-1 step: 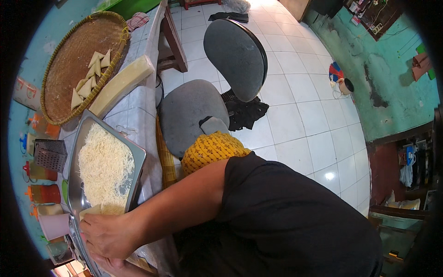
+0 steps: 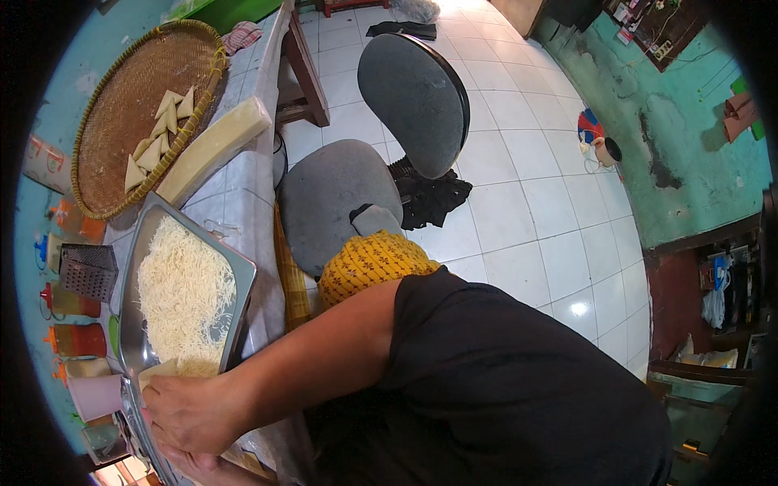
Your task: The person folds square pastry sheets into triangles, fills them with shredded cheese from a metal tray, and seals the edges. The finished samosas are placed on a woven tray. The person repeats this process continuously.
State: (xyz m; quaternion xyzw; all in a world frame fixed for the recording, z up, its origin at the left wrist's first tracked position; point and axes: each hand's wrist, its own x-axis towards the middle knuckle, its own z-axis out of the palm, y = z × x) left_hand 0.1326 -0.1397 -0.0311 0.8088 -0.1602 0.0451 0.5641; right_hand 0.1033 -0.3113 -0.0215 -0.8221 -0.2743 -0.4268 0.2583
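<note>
In the head view's lower left, the right hand (image 2: 190, 411), fingers bent, overlaps the partly hidden left hand (image 2: 193, 464); I cannot tell either's grip. White shreds (image 2: 182, 287) lie just above, in a metal tray (image 2: 241, 279).

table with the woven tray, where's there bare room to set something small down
The woven tray is bare between its folded pastry triangles and its left rim. A narrow strip of tablecloth shows between the long pale block and the table edge. It is crowded along the turquoise wall, with the grater and bottles, and around the hands.
</note>
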